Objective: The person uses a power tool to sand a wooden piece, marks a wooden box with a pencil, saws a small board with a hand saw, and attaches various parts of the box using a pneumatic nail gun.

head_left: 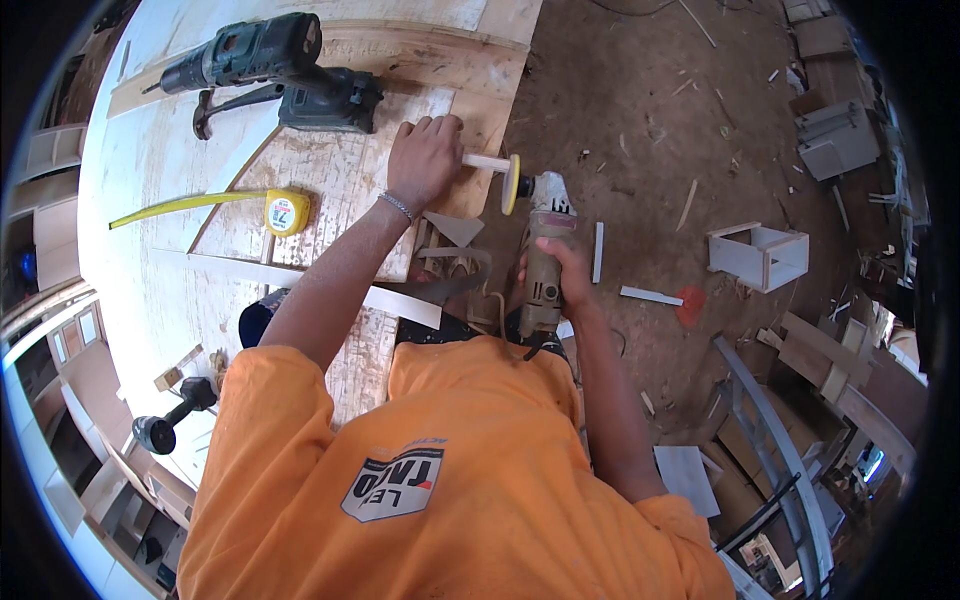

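My left hand is closed over a short strip of wood, pressing it down at the workbench's right edge. The strip's free end sticks out past the edge and meets the yellow disc of an angle grinder, or comes very near it. Wrapped round the grinder's body is my right hand, holding the tool upright beside the bench, disc side facing the wood. Part of the right hand's grip is hidden behind the tool. A yellow tape measure, its blade pulled out leftward, lies left of my left forearm.
On the workbench lie a cordless drill, a hammer and a long pale strip. A dark dumbbell-shaped tool rests at lower left. Wood offcuts and an open white box frame are on the dirt floor at right.
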`<state>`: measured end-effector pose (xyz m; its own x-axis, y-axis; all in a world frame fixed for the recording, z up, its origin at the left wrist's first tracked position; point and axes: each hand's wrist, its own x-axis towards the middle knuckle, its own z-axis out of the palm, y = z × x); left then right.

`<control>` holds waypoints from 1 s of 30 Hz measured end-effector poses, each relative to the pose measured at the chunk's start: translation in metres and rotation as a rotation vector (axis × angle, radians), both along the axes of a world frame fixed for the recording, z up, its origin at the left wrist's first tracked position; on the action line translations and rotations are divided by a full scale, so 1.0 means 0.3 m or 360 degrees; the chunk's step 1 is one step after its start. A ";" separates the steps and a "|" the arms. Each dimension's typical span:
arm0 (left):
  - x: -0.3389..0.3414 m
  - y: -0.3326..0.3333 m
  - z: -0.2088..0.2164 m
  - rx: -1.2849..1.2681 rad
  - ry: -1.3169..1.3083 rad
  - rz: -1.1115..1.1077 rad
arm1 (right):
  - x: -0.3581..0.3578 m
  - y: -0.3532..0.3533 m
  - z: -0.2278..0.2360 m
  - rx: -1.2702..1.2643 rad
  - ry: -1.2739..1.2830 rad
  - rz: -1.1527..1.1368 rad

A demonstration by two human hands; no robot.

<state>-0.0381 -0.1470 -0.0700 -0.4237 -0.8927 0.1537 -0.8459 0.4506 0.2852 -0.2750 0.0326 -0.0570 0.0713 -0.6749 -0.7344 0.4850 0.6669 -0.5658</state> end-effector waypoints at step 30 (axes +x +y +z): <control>-0.012 -0.007 -0.014 -0.0157 -0.0113 -0.0003 | -0.009 -0.017 0.042 -0.0180 0.0006 -0.0042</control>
